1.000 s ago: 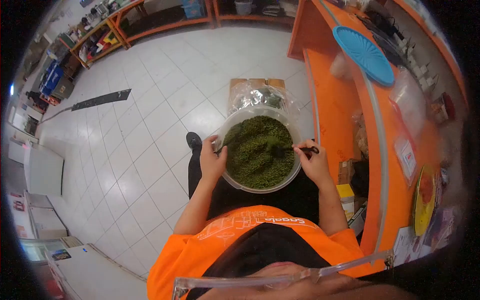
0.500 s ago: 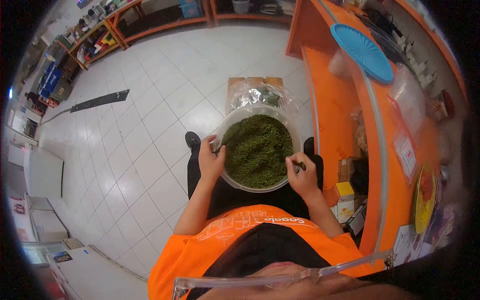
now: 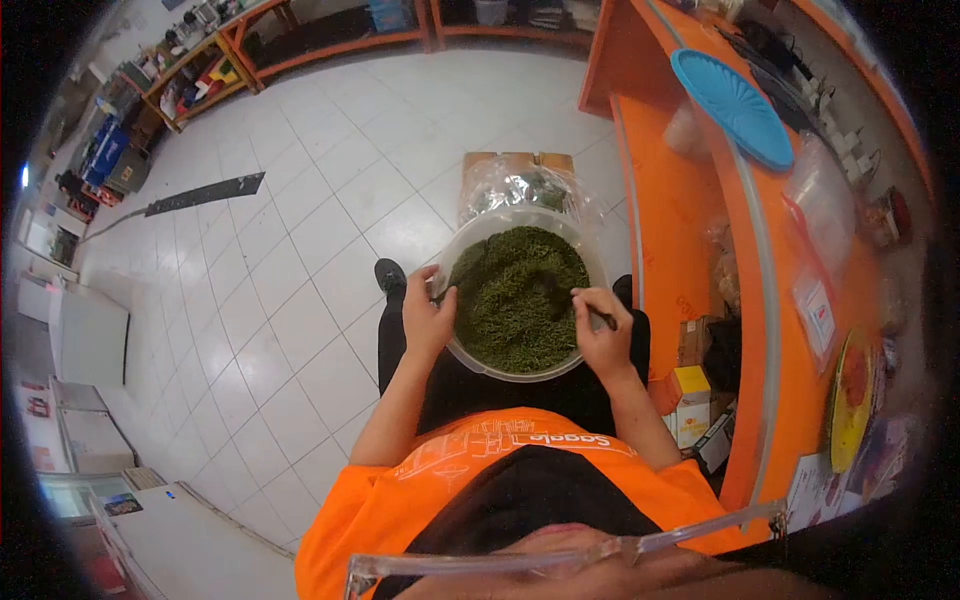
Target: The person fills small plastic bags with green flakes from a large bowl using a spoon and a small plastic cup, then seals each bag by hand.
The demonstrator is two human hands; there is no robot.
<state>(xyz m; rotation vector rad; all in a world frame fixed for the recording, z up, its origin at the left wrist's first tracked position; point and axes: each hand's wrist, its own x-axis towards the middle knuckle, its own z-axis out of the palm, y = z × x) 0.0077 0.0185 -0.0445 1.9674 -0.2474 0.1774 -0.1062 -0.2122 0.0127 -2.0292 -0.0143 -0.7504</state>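
Note:
A round translucent plastic bowl [image 3: 598, 262] sits at my lap, filled with finely chopped green herbs [image 3: 515, 300]. My left hand [image 3: 427, 312] grips the bowl's left rim, thumb on the inner side and fingers outside. At the right edge of the bowl, my right hand [image 3: 604, 330] is closed. Something dark and thin, like a handle, shows between its fingers; its far end is hidden. A shallow hollow lies in the herbs near this hand. Just beyond the bowl, a clear plastic bag [image 3: 530, 190] with some green in it rests on a small wooden stool [image 3: 482, 160].
An orange shelf unit [image 3: 675, 220] stands close on my right, with a blue lid [image 3: 735, 105], plastic bags and a yellow plate [image 3: 850, 400] on top. Boxes [image 3: 690, 405] sit on its lower shelf. Pale floor tiles [image 3: 300, 220] stretch left and ahead towards workbenches [image 3: 330, 65].
My right hand has shifted slightly up along the bowl's right side and turned. The herbs' surface has changed, with a hollow now near that hand. My left hand keeps its hold.

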